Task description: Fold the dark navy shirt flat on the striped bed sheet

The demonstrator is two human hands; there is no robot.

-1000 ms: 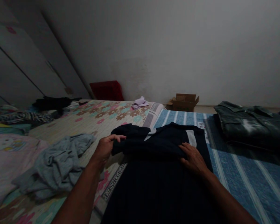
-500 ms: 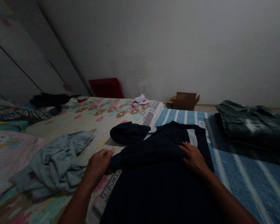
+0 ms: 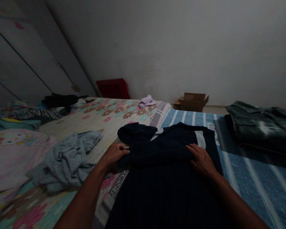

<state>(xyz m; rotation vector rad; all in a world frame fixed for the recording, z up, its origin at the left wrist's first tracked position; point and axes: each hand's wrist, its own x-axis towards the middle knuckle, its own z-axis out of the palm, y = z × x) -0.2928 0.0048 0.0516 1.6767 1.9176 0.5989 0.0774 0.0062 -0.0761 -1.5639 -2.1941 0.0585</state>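
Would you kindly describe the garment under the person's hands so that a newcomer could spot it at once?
Find where the floral sheet meets the blue striped cloth. Across that border lies the dark navy garment, with the left hand and right hand on it. Unlike the crumpled grey cloth nearby, it is spread out, with pale patches.

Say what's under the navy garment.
The navy garment lies across the blue striped cover and, at left, the floral cover, whose lettered border peeks out. Anything else underneath is hidden by the cloth.
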